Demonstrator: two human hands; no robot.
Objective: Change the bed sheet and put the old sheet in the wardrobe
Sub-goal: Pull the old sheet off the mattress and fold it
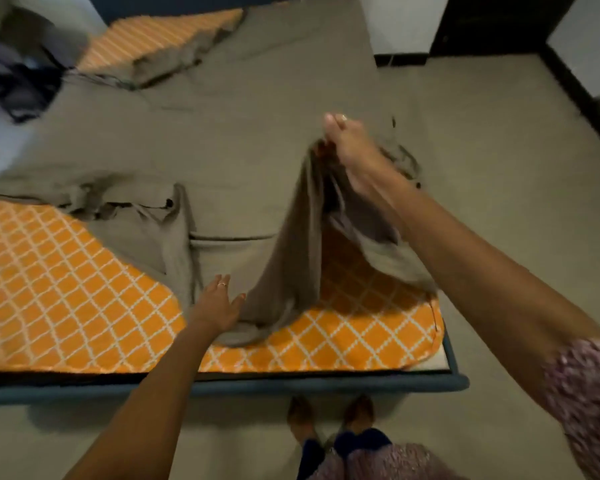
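Sheet (pixel 222 140): one, grey-brown, lying half-stripped across one orange-patterned mattress (pixel 56 289). Your right hand (pixel 347 143) pinches a raised fold; your left hand (pixel 219 303), fingers spread, touches it.

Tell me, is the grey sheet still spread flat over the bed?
No, partly pulled off. The right hand lifts a bunch of the grey sheet, baring the orange mattress at near corners.

Right hand's fingers (pixel 321 147) hidden in grey sheet (pixel 222 150)
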